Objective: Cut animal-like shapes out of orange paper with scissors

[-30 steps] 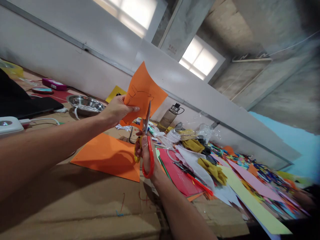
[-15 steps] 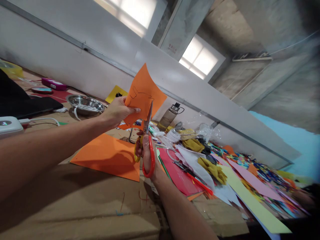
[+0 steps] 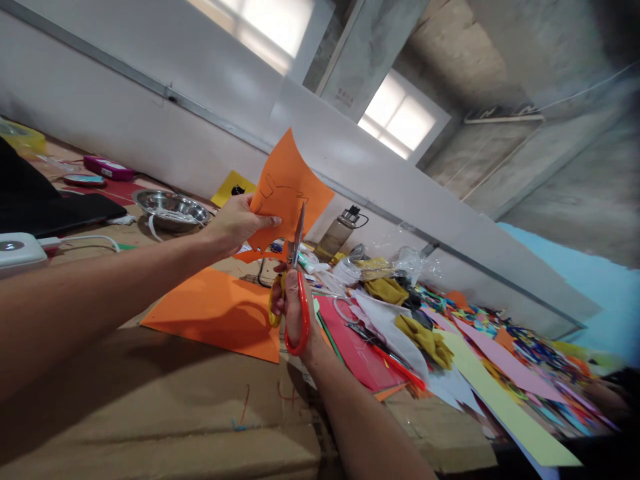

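The drawn-on orange sheet (image 3: 280,193) was grasped by the left hand (image 3: 235,225) near its left side, with the thumb pressed on its face. It was held up off the cardboard-covered tabletop (image 3: 165,400), tilted and slightly curled, and thin dark outlines were seen on it. The scissors (image 3: 297,243) were gripped in the right hand (image 3: 294,313), the fingers curled about the red and yellow handles. Their blades were pointed upward, overlapping the lower part of the held sheet.

A flat orange sheet (image 3: 215,317) was laid on the tabletop below the 2 hands. Toward the far edge, a metal bowl (image 3: 173,210) was placed left of the held sheet, and a bottle (image 3: 337,233) was stood to its right, near the wall. The red sheets (image 3: 345,340) were spread right of the scissors, with mustard cloth (image 3: 425,340) lying near them. Toward the right end of the tabletop, a pale green strip (image 3: 505,400) was stretched to the near edge, beside the pink paper (image 3: 510,360) and many coloured scraps (image 3: 530,343). Near the far left corner, a purple box (image 3: 109,168) was seen.
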The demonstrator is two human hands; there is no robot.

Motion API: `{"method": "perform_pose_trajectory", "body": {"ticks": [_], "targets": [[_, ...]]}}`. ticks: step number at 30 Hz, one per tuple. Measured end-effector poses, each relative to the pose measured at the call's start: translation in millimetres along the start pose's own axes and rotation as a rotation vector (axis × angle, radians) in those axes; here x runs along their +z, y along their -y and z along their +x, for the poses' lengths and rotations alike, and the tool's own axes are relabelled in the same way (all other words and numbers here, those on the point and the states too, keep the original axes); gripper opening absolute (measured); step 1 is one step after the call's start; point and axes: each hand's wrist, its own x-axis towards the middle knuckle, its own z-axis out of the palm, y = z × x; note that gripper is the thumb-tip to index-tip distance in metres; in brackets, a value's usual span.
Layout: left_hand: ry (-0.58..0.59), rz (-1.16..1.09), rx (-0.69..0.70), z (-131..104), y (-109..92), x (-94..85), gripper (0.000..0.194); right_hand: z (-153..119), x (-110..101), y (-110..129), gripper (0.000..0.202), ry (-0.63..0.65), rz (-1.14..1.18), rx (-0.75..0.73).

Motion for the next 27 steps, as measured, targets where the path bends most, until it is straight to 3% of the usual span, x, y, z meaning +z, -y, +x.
{"method": "perform_pose_trajectory", "body": {"ticks": [9, 22, 27], "targets": [[-0.029, -0.005, 0.010, -4, 1, 5.5, 0.024, -1, 2, 2, 0.067, -0.029, -0.011, -0.014], [-0.008, -0.044, -0.014, -10, 0, 10.6, 0.029, 0, 0, -1, 0.075, -0.035, -0.006, -0.009], [-0.049, -0.060, -0.053, -13, -2, 11.8, 0.026, 0, -1, -2, 0.072, -0.035, 0.018, -0.005]]}}
